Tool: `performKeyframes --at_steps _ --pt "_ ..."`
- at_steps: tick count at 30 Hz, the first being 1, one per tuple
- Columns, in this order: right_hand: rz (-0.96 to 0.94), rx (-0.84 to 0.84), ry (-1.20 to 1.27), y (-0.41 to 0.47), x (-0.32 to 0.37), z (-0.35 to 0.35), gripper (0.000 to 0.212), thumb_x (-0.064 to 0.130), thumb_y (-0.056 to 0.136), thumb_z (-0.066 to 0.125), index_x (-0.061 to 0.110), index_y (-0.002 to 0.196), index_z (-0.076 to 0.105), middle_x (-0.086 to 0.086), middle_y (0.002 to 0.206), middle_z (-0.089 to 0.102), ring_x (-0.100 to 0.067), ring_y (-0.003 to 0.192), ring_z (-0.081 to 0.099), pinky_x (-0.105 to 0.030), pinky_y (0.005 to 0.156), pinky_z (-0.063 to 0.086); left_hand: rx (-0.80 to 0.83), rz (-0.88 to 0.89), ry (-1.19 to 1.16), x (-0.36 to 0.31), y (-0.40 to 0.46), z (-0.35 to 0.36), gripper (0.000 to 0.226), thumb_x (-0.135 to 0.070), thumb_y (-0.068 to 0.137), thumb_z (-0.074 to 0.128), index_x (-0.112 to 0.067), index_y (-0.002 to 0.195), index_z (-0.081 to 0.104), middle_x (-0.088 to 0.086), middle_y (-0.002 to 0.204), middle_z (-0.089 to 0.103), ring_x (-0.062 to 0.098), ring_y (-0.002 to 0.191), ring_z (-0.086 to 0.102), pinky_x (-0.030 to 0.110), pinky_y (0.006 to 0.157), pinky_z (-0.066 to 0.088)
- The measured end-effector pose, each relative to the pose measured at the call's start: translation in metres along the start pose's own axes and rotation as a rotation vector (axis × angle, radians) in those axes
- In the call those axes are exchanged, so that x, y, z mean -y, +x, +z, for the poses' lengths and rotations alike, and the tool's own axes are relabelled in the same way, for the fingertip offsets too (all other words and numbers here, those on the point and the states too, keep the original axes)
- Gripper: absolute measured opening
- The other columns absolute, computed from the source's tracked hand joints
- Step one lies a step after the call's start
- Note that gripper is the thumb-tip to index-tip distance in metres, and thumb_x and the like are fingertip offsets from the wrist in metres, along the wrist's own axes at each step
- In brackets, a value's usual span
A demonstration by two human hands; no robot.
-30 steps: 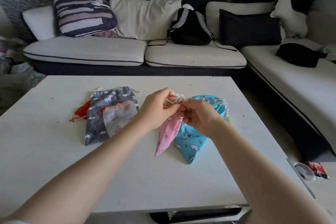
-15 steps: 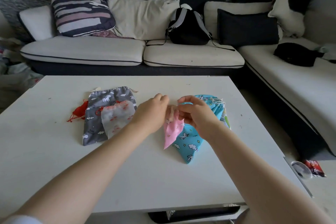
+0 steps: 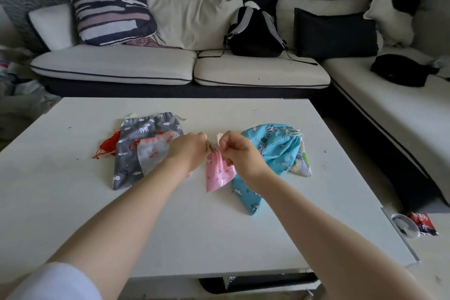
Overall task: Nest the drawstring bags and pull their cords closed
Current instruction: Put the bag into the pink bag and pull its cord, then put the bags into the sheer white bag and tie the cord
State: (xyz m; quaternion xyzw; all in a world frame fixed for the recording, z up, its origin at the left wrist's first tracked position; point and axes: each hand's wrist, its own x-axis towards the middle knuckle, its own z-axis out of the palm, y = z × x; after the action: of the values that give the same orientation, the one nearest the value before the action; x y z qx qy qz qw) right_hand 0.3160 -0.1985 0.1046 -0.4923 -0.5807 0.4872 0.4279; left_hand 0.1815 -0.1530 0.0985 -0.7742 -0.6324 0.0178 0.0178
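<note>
**2 hands pinch the cord at the mouth of a pink bag**

A person's left hand [image 3: 188, 151] and right hand [image 3: 239, 153] meet over a white desk [image 3: 170, 221], each grip curled and pinching the pale cord [image 3: 214, 145] at the gathered mouth of a small pink drawstring bag [image 3: 219, 174]. The pink bag hangs down from the fingers, its lower end resting on the desk near the middle. Just to its right, partly under the right wrist, lies a larger blue bag [image 3: 272, 153] printed with unicorns and clouds, its corded mouth pointing toward the far right; a pale patterned piece of cloth [image 3: 303, 164] shows beneath its right edge. To the left lies a grey bag [image 3: 146, 134] with the same kind of print, a translucent white bag [image 3: 153, 153] resting on top of it and a red bag [image 3: 109, 147] peeking out at its left side. Beyond the desk stands a corner sofa [image 3: 117, 68] with cushions, a black backpack [image 3: 254, 31] propped against its back. A red packet [image 3: 423, 223] and a round clear lid [image 3: 404, 225] lie on the floor at right.
</note>
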Motion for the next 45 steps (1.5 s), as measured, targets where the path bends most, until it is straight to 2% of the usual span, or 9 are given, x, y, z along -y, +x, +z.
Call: performKeyframes --at_steps 6,11,17,20,24,29,36,43,45 --pt "-0.016 -0.017 0.226 -0.009 -0.013 -0.013 0.037 -0.021 0.078 0.034 0.012 0.065 0.045 0.010 0.046 0.043 -0.006 0.044 0.037 -0.016 0.049 0.031 0.026 -0.030 -0.132 -0.013 0.000 0.003 0.015 -0.011 0.093 0.034 -0.006 0.097 0.047 0.016 0.102 0.063 0.037 0.094 0.059 0.034 0.069 0.039" --pt "0.061 -0.171 0.231 0.003 -0.012 -0.042 0.035 -0.018 0.079 0.036 0.011 0.066 0.049 0.003 0.044 0.045 -0.010 0.040 0.045 -0.020 0.052 0.035 0.300 -0.174 -0.946 -0.040 0.009 -0.006 0.036 -0.012 0.095 0.033 -0.008 0.069 0.057 0.012 0.063 0.063 0.021 0.045 0.059 0.023 0.046 0.045" --pt "0.063 -0.307 0.570 0.012 -0.015 -0.081 0.030 -0.010 0.086 0.036 0.013 0.071 0.048 0.000 0.050 0.035 -0.015 0.049 0.032 -0.021 0.050 0.034 0.272 -0.024 -1.493 -0.066 0.020 -0.022 0.028 -0.018 0.097 0.040 -0.013 0.075 0.057 -0.002 0.054 0.057 0.008 0.046 0.058 0.029 0.063 0.054" --pt "-0.039 -0.218 0.680 0.013 -0.014 -0.089 0.023 -0.005 0.092 0.037 0.014 0.095 0.049 -0.003 0.063 0.058 -0.017 0.063 0.056 -0.024 0.069 0.048 0.310 0.024 -1.566 -0.073 0.026 -0.018 0.018 -0.017 0.095 0.041 -0.018 0.087 0.057 0.001 0.074 0.067 0.013 0.069 0.067 0.025 0.067 0.049" --pt "0.041 -0.097 0.165 0.019 -0.031 -0.094 0.057 0.015 0.095 0.050 0.034 0.141 0.023 0.004 0.122 0.057 -0.010 0.109 0.055 -0.023 0.095 0.042 0.277 -0.140 -1.461 -0.071 0.036 0.001 0.038 -0.018 0.092 0.048 -0.025 0.129 0.040 0.002 0.117 0.060 0.016 0.091 0.060 0.027 0.077 0.042" --pt "0.172 0.111 -0.765 0.029 -0.098 -0.093 0.065 0.034 0.086 0.063 0.024 0.143 0.033 0.000 0.153 0.024 -0.020 0.140 0.023 -0.035 0.112 0.024 0.448 -0.228 -1.235 -0.059 0.041 0.039 0.015 -0.022 0.094 0.045 -0.029 0.105 0.052 -0.001 0.108 0.053 0.018 0.096 0.049 0.025 0.070 0.037" --pt "0.264 0.405 -1.112 0.051 -0.166 -0.074 0.100 0.054 0.074 0.067 0.030 0.150 0.005 0.002 0.158 -0.010 -0.021 0.145 -0.010 -0.048 0.117 0.013 0.548 -0.259 -1.140 -0.047 0.060 0.086 0.048 -0.023 0.093 0.044 -0.017 0.140 0.038 0.000 0.142 0.042 0.017 0.129 0.038 0.029 0.101 0.028" --pt "0.367 0.247 -1.167 0.100 -0.178 -0.064 0.094 0.060 0.080 0.057 0.031 0.149 0.000 0.003 0.158 -0.005 -0.022 0.145 -0.002 -0.048 0.115 0.013 0.452 -0.257 -1.182 -0.029 0.081 0.098 0.047 -0.013 0.094 0.044 -0.012 0.140 0.036 0.001 0.136 0.047 0.015 0.123 0.045 0.012 0.094 0.033" --pt "0.389 0.207 -1.253 0.116 -0.171 -0.060 0.094 0.066 0.076 0.056 0.031 0.148 0.007 0.002 0.157 0.007 -0.023 0.144 0.009 -0.050 0.111 0.017 0.346 -0.327 -1.099 -0.006 0.090 0.106 0.052 -0.020 0.087 0.049 -0.013 0.138 0.041 0.004 0.139 0.048 0.019 0.126 0.046 0.022 0.103 0.035"
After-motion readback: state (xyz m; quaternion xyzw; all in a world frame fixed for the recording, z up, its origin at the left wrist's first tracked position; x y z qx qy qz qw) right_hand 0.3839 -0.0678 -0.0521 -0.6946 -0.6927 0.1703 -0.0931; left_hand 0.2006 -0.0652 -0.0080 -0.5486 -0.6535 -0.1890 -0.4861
